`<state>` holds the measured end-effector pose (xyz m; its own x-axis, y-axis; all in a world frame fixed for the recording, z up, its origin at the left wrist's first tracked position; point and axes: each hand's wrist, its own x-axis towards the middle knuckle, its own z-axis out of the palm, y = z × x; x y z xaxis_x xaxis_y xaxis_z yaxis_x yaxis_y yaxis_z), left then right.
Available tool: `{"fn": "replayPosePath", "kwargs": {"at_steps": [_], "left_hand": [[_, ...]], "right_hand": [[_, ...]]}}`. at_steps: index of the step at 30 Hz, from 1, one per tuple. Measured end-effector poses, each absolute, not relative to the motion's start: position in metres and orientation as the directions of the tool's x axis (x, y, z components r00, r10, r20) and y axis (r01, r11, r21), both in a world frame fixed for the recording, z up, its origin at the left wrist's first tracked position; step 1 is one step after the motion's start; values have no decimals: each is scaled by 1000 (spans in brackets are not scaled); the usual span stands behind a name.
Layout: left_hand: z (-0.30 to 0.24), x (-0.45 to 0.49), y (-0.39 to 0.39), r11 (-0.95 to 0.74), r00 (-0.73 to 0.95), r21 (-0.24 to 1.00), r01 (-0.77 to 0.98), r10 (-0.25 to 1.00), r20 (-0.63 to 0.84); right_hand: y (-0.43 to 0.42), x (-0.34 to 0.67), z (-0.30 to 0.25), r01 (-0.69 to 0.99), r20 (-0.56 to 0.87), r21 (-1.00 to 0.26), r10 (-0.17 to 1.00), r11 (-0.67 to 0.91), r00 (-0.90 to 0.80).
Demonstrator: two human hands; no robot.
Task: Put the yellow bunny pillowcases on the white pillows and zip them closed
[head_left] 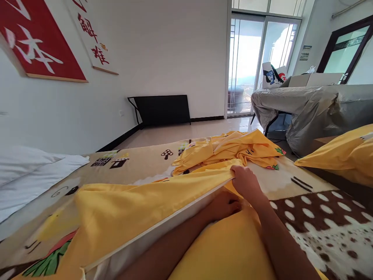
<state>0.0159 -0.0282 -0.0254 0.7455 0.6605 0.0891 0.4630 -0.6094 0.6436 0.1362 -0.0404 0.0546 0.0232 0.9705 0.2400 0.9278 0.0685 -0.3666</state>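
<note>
A yellow cloth cover (125, 212) with a pale inner side stretches across the bed before me. My right hand (246, 182) is closed on its raised edge, near the far end. Below that edge, my left hand (224, 206) reaches in along the pale inner side, its fingers curled against the yellow cloth; part of what they grip is hidden. More yellow fabric (221, 249) lies beneath my forearms. Just beyond my hands is a crumpled heap of yellow printed cloth (230, 146).
A patterned beige and brown blanket (145, 159) covers the bed. White bedding (32, 171) lies at left, and a yellow pillow (344, 155) at right. Past the bed stand a plastic-covered table (309, 101) with boxes, and a folded black frame (163, 111) against the wall.
</note>
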Motion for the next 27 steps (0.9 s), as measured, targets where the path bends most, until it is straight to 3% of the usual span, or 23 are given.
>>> {"fn": "replayPosePath", "kwargs": {"at_steps": [5, 16, 19, 23, 27], "left_hand": [[-32, 24, -30, -639, 665, 557, 531, 722, 194], [-25, 22, -39, -762, 647, 142, 632, 619, 445], [-27, 23, -37, -778, 658, 185, 600, 612, 439], [-27, 24, -34, -723, 639, 370, 583, 689, 341], [-23, 21, -28, -633, 559, 511, 581, 767, 315]], "right_hand": [[-36, 143, 56, 815, 379, -535, 926, 221, -3], [-25, 138, 45, 799, 409, -560, 912, 219, 37], [-25, 144, 49, 756, 342, -605, 939, 249, -36], [-26, 157, 49, 713, 217, -649, 963, 265, -160], [-28, 164, 43, 841, 187, -469, 961, 268, -202]]}}
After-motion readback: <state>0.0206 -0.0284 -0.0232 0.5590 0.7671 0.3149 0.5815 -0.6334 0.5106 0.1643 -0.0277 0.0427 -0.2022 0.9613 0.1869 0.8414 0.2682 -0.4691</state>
